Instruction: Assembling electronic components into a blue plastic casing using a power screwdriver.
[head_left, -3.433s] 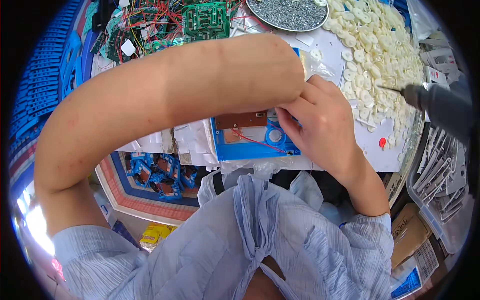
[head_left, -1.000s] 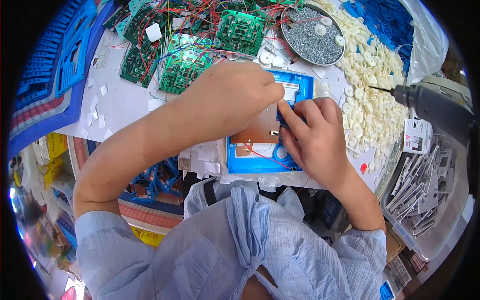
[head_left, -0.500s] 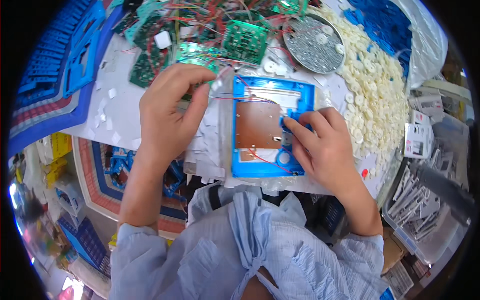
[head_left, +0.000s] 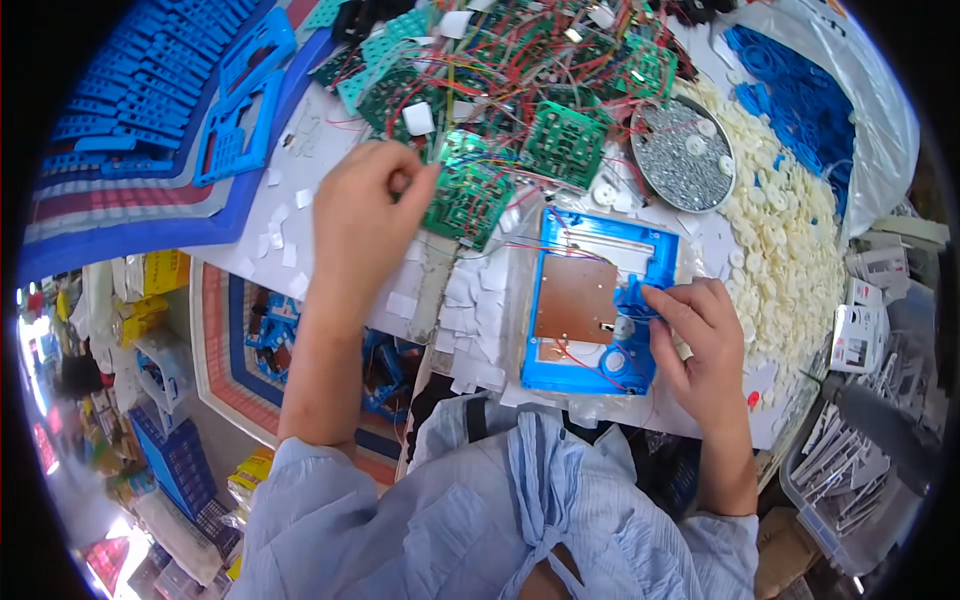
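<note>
In front of me lies a blue plastic housing (head_left: 532, 372), open side up, with a brown circuit board (head_left: 575, 300) and thin red and blue wires inside. My right hand (head_left: 702, 335) reaches in over its right side. The index finger and thumb close at a small blue plastic part (head_left: 632, 297) beside the board. My left hand (head_left: 365, 215) is raised left of the housing, next to a green circuit board (head_left: 470, 200). Its fingers are curled into a pinch, and whatever they hold is hidden.
Green boards with tangled wires (head_left: 565, 140) heap up at the back. A round tin of small metal pieces (head_left: 683, 155) stands beside a pile of cream plastic discs (head_left: 785, 250). Paper squares (head_left: 475, 315) lie left of the housing. Blue frames (head_left: 235, 130) fill a basket at far left.
The whole view has shifted, so the scene sits further right and lower. My left hand has drawn away from the housing's wires toward the left. My right hand stays at the small blue part.
</note>
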